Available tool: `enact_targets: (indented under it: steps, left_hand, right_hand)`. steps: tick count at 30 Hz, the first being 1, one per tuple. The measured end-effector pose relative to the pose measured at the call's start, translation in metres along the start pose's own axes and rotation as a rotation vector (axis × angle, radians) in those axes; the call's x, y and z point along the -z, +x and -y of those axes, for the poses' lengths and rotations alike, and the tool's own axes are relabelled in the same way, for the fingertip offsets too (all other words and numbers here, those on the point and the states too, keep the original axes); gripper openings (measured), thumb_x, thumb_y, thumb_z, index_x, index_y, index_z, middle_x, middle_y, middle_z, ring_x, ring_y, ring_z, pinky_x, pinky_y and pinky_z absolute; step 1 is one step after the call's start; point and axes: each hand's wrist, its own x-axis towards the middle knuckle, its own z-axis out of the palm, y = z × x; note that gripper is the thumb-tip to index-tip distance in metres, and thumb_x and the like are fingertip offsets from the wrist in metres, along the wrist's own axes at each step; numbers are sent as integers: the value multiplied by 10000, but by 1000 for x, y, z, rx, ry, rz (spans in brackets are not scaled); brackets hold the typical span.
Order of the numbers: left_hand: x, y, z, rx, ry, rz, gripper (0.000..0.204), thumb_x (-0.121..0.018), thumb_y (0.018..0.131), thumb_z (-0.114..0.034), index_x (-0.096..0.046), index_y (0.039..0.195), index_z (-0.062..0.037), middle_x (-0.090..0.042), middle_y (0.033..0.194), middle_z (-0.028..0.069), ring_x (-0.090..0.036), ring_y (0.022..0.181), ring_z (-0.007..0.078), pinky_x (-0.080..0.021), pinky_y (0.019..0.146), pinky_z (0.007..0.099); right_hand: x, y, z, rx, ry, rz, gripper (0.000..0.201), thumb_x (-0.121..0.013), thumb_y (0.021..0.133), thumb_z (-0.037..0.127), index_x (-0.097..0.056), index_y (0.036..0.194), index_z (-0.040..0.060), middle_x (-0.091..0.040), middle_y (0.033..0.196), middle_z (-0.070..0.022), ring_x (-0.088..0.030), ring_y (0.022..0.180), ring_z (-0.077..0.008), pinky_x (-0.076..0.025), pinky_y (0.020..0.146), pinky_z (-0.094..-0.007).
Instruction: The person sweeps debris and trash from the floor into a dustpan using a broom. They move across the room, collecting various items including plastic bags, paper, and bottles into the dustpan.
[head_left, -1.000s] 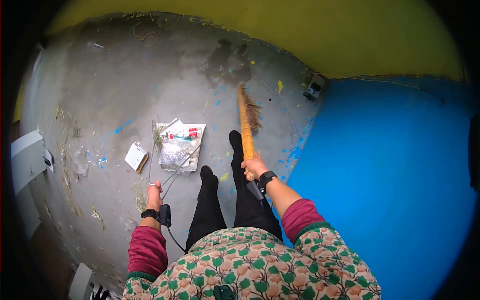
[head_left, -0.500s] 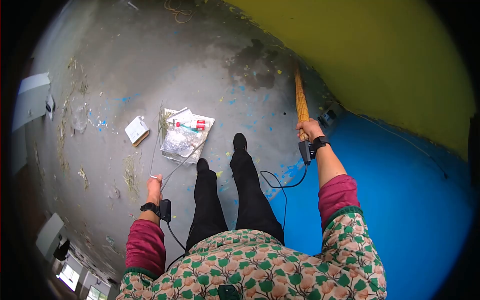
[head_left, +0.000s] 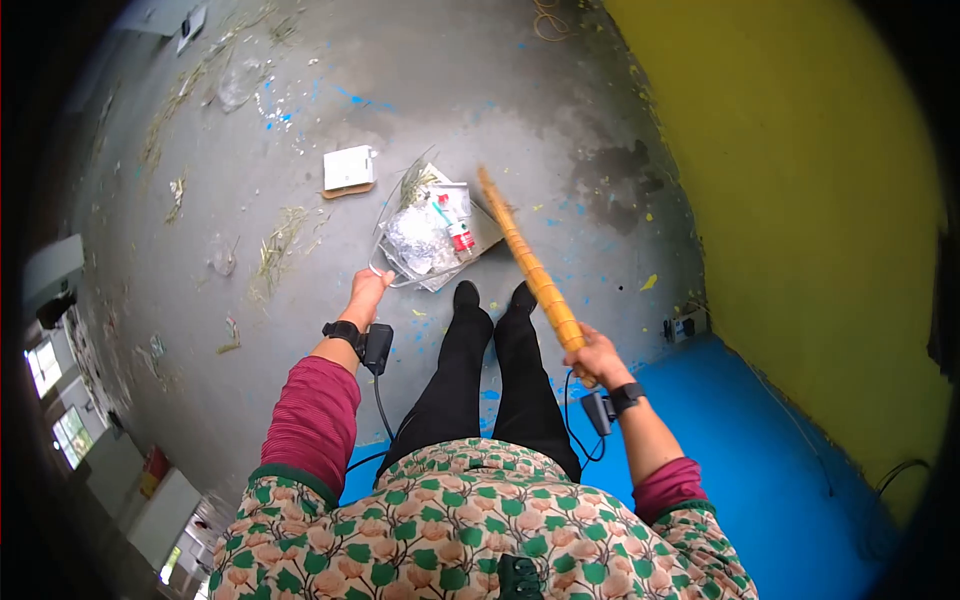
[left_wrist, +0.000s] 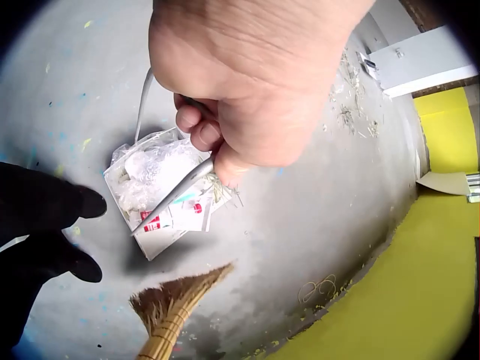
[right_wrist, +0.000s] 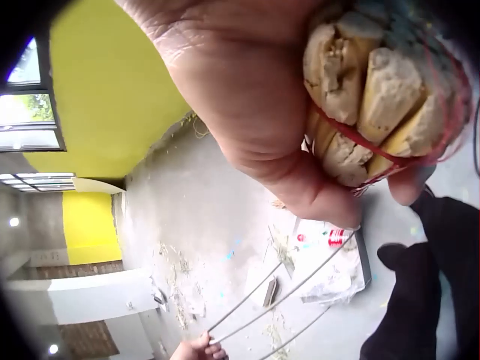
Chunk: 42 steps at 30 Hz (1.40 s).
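Prob. mid-sweep: broom (head_left: 540,280) in one hand, dustpan (head_left: 486,236) in the other. L hand (head_left: 368,290) has fingers curled tight round the wire handle (left_wrist: 174,193), no gap visible. R hand (head_left: 596,360) is closed round the butt end of the broom, thumb wrapped over; cut stalks w/ red string (right_wrist: 360,140) stick out past the grip. Bristles (left_wrist: 180,296) are near the pan's outer edge, apart from it; can't tell if they touch the floor (head_left: 400,90).

Pan sits low in front of the shoes (head_left: 467,294), well apart from the floor's edge at the yellow wall (head_left: 790,180). Can't tell if its base is flat down.

Pan contents: crumpled clear plastic (head_left: 418,235) piled in the middle, red-label bottle (head_left: 462,240) toward the R edge, dry straw (head_left: 416,182) at the far corner. Load looks heaped, might spill if tilted.

Outside the pan: white box (head_left: 348,167) just beyond its L side, loose straw (head_left: 280,245) farther L.

IMO next move calls for a level pan, lip held to the floor, and broom strokes toward it, w/o knocking the bottle out.
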Motion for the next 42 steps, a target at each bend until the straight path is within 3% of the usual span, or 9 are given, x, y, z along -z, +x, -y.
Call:
enact_targets:
  steps: [6,10,16,18,25,31,38,40,42]
  left_hand:
    - [30,-20,38,60,-187,-71,127,-606,675,-137,-517,695,-49,-466,622,-8,-396,582,97,-340,568,256]
    - [35,-18,66,125,-327,-147,131,-607,680,-135,-511,688,-46,-446,605,-10,-384,573,97,-332,552,262]
    - [41,-27,94,190,-433,-261,164,-609,698,-162,-502,720,-40,-439,613,-7,-372,562,100,-329,540,250]
    - [46,-33,105,246,-480,-284,141,-610,681,-147,-518,715,-46,-507,694,37,-436,676,132,-365,654,297]
    - [49,-70,156,277,-676,-382,140,-599,684,-139,-512,714,-34,-439,593,-8,-370,530,90,-317,499,250]
    - [27,-88,175,361,-790,-547,151,-581,689,-152,-486,616,-60,-402,529,-31,-320,467,75,-280,444,255]
    - [2,-97,214,592,-814,-529,193,-516,717,-190,-493,569,-67,-428,503,21,-397,455,145,-334,451,308]
    - [-12,-84,254,503,-256,-446,198,-435,733,-184,-512,583,-81,-474,512,83,-494,506,232,-385,489,371]
    - [-19,-76,279,433,-407,-567,256,-510,687,-226,-459,514,-44,-402,462,24,-334,418,129,-269,398,310]
  right_hand:
    - [49,54,52,-24,246,-60,327,-551,584,-45,-459,889,31,-492,595,-63,-480,394,-169,-389,326,-296]
    - [-49,95,79,21,-87,-69,275,-561,591,-13,-482,853,17,-526,577,-94,-526,431,-191,-424,362,-312]
    - [-164,54,109,27,-428,288,442,-593,559,16,-483,985,55,-547,595,-89,-536,448,-183,-438,402,-300]
    - [-149,26,140,154,-612,171,444,-595,560,27,-485,990,57,-549,605,-81,-534,449,-177,-436,403,-295]
    - [-73,73,231,359,-965,-90,518,-628,508,91,-443,992,79,-567,606,-114,-564,477,-222,-460,453,-316]
    - [-90,144,268,417,-1520,-283,369,-534,632,155,-441,974,53,-564,857,-166,-552,821,-299,-445,706,-373]
    - [-115,107,222,479,-1844,201,487,-510,633,140,-358,1092,83,-556,837,-186,-544,803,-325,-435,698,-399]
    - [-114,105,233,520,-1918,316,535,-541,606,131,-375,1114,110,-564,786,-175,-565,737,-295,-447,651,-386]
    - [-108,94,257,455,-1862,292,567,-565,588,142,-380,1124,135,-560,833,-164,-552,782,-306,-441,679,-382]
